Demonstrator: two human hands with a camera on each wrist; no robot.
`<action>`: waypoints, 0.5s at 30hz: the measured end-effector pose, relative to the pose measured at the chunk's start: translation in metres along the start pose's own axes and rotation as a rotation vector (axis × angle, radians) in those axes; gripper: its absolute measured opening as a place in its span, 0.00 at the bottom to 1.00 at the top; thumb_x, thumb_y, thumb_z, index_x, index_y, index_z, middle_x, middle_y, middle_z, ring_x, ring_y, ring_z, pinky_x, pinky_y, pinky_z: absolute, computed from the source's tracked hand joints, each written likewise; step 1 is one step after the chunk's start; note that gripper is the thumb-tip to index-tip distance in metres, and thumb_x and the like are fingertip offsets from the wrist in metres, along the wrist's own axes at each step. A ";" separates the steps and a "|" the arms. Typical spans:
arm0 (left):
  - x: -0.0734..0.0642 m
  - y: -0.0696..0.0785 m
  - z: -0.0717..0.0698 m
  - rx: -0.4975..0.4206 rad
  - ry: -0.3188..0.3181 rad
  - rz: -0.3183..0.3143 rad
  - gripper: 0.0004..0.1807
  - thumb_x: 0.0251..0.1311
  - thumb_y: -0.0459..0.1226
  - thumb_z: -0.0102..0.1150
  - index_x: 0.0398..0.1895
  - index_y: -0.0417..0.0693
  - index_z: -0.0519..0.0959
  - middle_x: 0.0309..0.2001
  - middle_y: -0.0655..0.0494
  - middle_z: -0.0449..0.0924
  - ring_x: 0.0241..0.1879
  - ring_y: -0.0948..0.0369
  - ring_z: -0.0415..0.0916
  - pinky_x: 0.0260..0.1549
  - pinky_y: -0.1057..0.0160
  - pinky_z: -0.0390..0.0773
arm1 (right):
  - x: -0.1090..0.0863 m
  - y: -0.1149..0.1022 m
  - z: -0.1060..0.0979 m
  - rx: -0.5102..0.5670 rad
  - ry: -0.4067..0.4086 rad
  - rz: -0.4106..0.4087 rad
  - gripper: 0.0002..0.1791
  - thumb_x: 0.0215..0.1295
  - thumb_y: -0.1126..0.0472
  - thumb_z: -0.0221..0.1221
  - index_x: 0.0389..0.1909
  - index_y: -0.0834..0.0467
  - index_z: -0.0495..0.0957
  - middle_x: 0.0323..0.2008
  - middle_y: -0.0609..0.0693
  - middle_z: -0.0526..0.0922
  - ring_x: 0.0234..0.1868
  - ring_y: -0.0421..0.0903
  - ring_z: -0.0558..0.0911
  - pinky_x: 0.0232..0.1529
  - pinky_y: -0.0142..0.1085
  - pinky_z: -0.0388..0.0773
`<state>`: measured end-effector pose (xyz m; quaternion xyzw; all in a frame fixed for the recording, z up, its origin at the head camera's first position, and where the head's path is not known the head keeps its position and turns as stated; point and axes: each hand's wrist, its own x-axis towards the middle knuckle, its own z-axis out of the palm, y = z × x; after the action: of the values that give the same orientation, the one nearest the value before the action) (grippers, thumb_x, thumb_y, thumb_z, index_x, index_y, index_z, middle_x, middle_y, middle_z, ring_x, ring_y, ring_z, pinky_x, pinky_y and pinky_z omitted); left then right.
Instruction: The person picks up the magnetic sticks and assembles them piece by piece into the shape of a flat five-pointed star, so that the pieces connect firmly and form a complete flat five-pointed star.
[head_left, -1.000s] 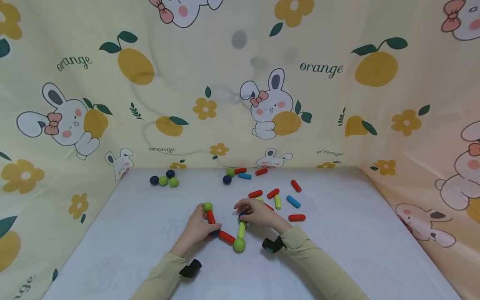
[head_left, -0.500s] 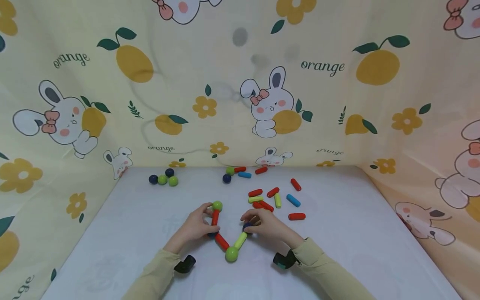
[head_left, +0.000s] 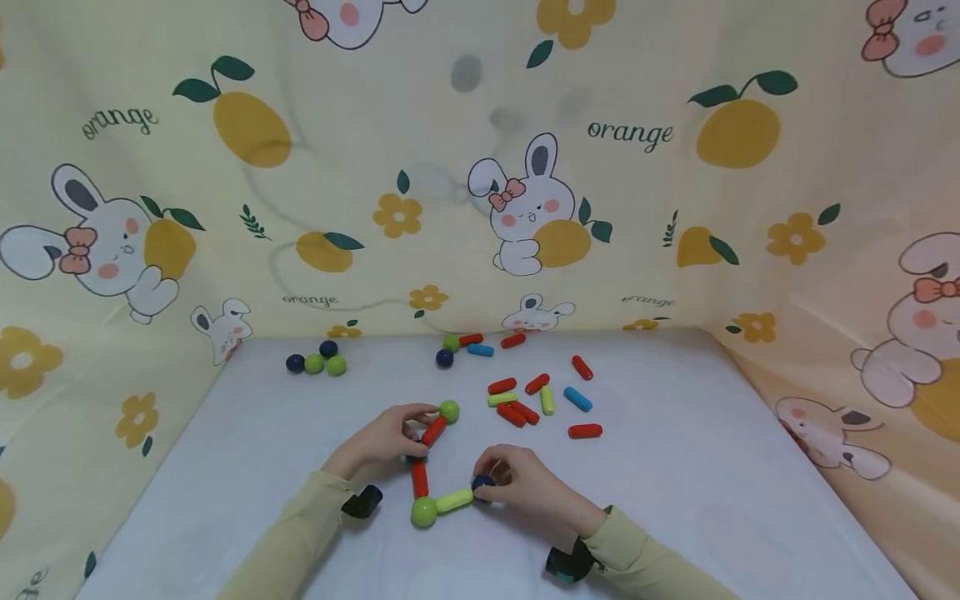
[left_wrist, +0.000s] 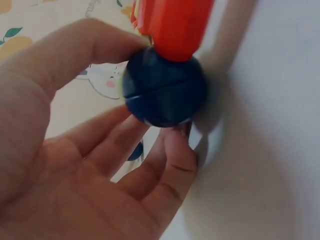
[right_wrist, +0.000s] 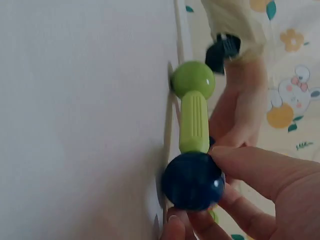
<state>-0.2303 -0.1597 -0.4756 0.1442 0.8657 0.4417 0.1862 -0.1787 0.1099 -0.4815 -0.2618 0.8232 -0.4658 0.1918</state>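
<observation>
A linked chain of balls and rods lies on the table in the head view. It runs from a far green ball [head_left: 449,411] through a red rod [head_left: 433,431], a dark blue ball [left_wrist: 165,87], a second red rod [head_left: 420,480], a near green ball [head_left: 423,512] and a yellow-green rod [head_left: 454,500] to another dark blue ball [right_wrist: 194,181]. My left hand [head_left: 382,437] pinches the dark blue ball between the red rods, thumb opposite fingers. At the chain's other end, my right hand [head_left: 528,487] grips the dark blue ball between thumb and fingers.
Loose red, blue and yellow-green rods [head_left: 585,431] lie beyond my right hand. Several green and dark blue balls [head_left: 314,363] sit at the back left. Another green ball [head_left: 451,342], a dark blue ball [head_left: 445,358] and rods lie near the patterned cloth [head_left: 420,167] at the back.
The chain has swung round: its near green ball moved left, its far green ball right. My right hand came nearer the front with its dark blue ball; my left hand kept its hold.
</observation>
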 end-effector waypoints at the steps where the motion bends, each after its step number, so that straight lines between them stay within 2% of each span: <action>1: 0.000 -0.001 -0.001 0.002 -0.013 0.000 0.33 0.52 0.30 0.67 0.64 0.50 0.70 0.54 0.51 0.76 0.33 0.58 0.73 0.31 0.63 0.76 | 0.000 0.000 0.001 0.001 -0.014 -0.002 0.10 0.60 0.57 0.66 0.41 0.51 0.79 0.38 0.43 0.79 0.39 0.44 0.78 0.39 0.33 0.78; 3: 0.000 -0.002 -0.003 0.003 -0.033 0.001 0.33 0.52 0.30 0.67 0.64 0.51 0.71 0.54 0.50 0.76 0.34 0.57 0.73 0.32 0.62 0.76 | 0.001 0.000 -0.002 -0.005 -0.026 -0.021 0.10 0.60 0.57 0.66 0.42 0.52 0.79 0.38 0.44 0.80 0.39 0.43 0.78 0.39 0.33 0.78; 5: 0.000 -0.002 -0.004 0.006 -0.042 0.005 0.33 0.52 0.29 0.66 0.64 0.50 0.71 0.54 0.51 0.76 0.35 0.57 0.73 0.33 0.61 0.76 | 0.004 0.001 -0.009 -0.028 0.005 -0.043 0.11 0.60 0.58 0.65 0.43 0.54 0.79 0.39 0.45 0.80 0.39 0.44 0.78 0.40 0.33 0.78; 8: 0.001 -0.001 -0.005 0.015 -0.037 0.001 0.32 0.52 0.30 0.67 0.63 0.51 0.72 0.53 0.52 0.77 0.36 0.57 0.72 0.35 0.61 0.76 | 0.012 0.002 -0.027 -0.112 0.158 -0.061 0.12 0.60 0.63 0.65 0.44 0.58 0.79 0.40 0.49 0.81 0.39 0.45 0.78 0.41 0.35 0.79; 10: 0.002 0.000 -0.005 0.017 -0.026 -0.013 0.31 0.53 0.32 0.68 0.62 0.50 0.73 0.51 0.52 0.77 0.37 0.57 0.73 0.36 0.60 0.76 | 0.019 0.003 -0.038 -0.199 0.280 -0.023 0.14 0.58 0.66 0.66 0.45 0.59 0.79 0.41 0.50 0.80 0.40 0.46 0.77 0.41 0.37 0.79; 12: 0.003 0.001 -0.004 0.012 -0.014 -0.029 0.29 0.53 0.35 0.69 0.61 0.50 0.74 0.50 0.53 0.78 0.38 0.58 0.74 0.38 0.60 0.77 | 0.026 0.004 -0.045 -0.282 0.356 0.042 0.16 0.57 0.66 0.67 0.48 0.58 0.79 0.42 0.51 0.80 0.41 0.47 0.77 0.43 0.38 0.79; 15: 0.006 0.002 -0.004 -0.015 0.007 -0.051 0.28 0.53 0.37 0.70 0.59 0.47 0.75 0.47 0.54 0.80 0.39 0.58 0.76 0.41 0.59 0.78 | 0.034 0.006 -0.050 -0.397 0.366 0.138 0.20 0.56 0.64 0.68 0.51 0.56 0.78 0.44 0.49 0.79 0.43 0.46 0.76 0.46 0.40 0.79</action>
<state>-0.2372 -0.1591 -0.4726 0.1191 0.8663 0.4438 0.1957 -0.2346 0.1252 -0.4649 -0.1491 0.9352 -0.3207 0.0164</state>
